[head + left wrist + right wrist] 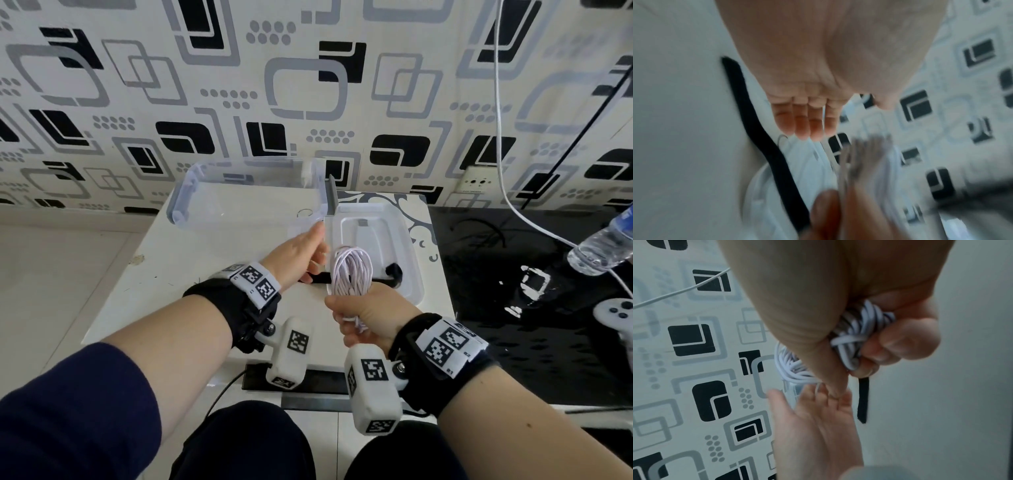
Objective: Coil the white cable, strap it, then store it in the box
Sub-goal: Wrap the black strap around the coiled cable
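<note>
We sit at a white table (pixel 144 284) against patterned wallpaper (pixel 102 85). Our right hand (pixel 368 317) grips the coiled cable (pixel 349 270) above the table; our left hand (pixel 298 255) is loose, fingers straight, holding nothing. The strap (pixel 317 278) lies beneath, the box (pixel 185 195) behind.

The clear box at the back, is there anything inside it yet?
The clear box looks empty; the table shows through its walls. The coiled white cable is gripped in the right hand, outside it. The left hand hides its near right corner.
</note>
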